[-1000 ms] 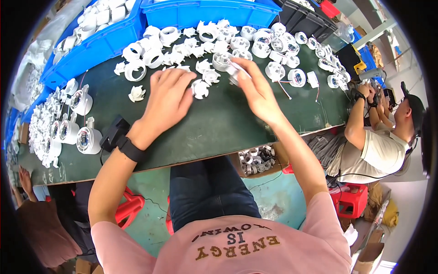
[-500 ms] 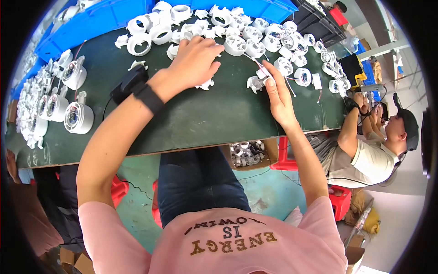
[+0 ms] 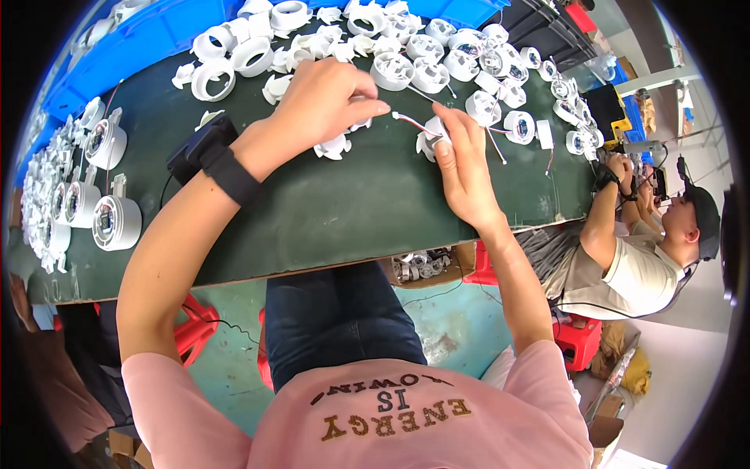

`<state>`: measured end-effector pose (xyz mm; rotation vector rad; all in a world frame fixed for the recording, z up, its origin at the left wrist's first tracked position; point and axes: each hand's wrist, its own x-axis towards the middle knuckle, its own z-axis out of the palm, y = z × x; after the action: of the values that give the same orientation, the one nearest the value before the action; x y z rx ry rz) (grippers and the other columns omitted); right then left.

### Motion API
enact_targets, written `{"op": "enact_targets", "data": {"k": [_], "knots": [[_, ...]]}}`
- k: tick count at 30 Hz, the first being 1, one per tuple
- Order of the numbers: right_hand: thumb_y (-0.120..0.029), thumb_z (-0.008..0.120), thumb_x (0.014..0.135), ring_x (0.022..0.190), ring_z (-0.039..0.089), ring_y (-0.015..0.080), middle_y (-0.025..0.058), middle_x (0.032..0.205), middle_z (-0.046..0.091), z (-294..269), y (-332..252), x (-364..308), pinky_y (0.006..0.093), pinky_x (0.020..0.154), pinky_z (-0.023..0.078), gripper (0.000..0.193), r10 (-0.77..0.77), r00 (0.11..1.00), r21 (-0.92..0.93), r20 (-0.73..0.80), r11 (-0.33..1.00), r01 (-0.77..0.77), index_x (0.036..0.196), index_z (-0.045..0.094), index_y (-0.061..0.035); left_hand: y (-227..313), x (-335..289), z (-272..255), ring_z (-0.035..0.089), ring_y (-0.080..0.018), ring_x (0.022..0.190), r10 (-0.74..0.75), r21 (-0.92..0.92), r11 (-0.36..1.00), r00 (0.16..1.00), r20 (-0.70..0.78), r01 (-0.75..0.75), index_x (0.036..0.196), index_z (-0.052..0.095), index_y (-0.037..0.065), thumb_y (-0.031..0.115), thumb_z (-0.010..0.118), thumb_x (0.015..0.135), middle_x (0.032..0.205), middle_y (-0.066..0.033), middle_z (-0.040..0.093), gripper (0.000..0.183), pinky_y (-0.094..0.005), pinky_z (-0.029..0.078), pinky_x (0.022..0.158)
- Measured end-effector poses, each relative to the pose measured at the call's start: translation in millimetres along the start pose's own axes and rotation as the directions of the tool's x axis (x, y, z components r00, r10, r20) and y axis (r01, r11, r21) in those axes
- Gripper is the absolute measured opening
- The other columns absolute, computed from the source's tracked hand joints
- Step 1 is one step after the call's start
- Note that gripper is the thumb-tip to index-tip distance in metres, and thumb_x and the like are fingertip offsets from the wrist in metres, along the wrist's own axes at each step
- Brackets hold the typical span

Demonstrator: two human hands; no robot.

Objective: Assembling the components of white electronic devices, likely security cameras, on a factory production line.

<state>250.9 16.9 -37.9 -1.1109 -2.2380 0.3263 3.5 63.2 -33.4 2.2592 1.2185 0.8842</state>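
Note:
My right hand holds a small white winged plastic part between thumb and fingers, just above the green table. A thin cable with a small white plug runs out of it toward my left hand. My left hand hovers over the table with its fingers bent and thumb apart, and nothing shows between them. Beneath it lies another white winged part, with more partly hidden by the hand. White plastic rings and loose winged parts lie just beyond my left hand.
White round housings with wires spread over the right side of the table. Several larger round units stand at left beside a heap of white parts. Blue bins line the back. A co-worker sits at right.
My left hand has shifted slightly left and its thumb side now points toward the plug. My right hand has drawn a little left with the winged part, and its cable end shows more plainly.

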Motion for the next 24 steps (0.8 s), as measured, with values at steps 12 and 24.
{"op": "enact_targets", "data": {"k": [12, 24], "knots": [[-0.016, 0.038, 0.099, 0.106, 0.055, 0.0239, 0.0168, 0.116, 0.058, -7.5, -6.3, 10.3, 0.0321, 0.095, 0.04, 0.036, 0.114, 0.99, 0.202, -0.078, 0.975, -0.096, 0.13, 0.046, 0.0022, 66.5, -79.7, -27.5, 0.06, -0.0279, 0.078, 0.054, 0.0, 0.998, 0.978, -0.202, -0.055, 0.1, 0.058, 0.002, 0.005, 0.066, 0.077, 0.089, -0.0127, 0.06, 0.025, -0.0356, 0.048, 0.068], [-0.023, 0.051, 0.096, 0.072, 0.056, 0.0161, 0.0063, 0.084, 0.059, 46.6, -107.9, 103.4, 0.0316, 0.073, 0.047, 0.028, 0.035, 0.96, 0.599, 0.279, 0.775, -0.202, 0.115, 0.057, -0.004, 104.6, -163.3, -34.5, 0.064, -0.0227, 0.077, -0.615, -0.991, 0.035, 0.785, 0.079, 0.127, 0.124, 0.045, -0.001, 0.035, 0.053, 0.092, 0.101, -0.0184, 0.063, 0.049, -0.0307, 0.051, 0.065]]}}
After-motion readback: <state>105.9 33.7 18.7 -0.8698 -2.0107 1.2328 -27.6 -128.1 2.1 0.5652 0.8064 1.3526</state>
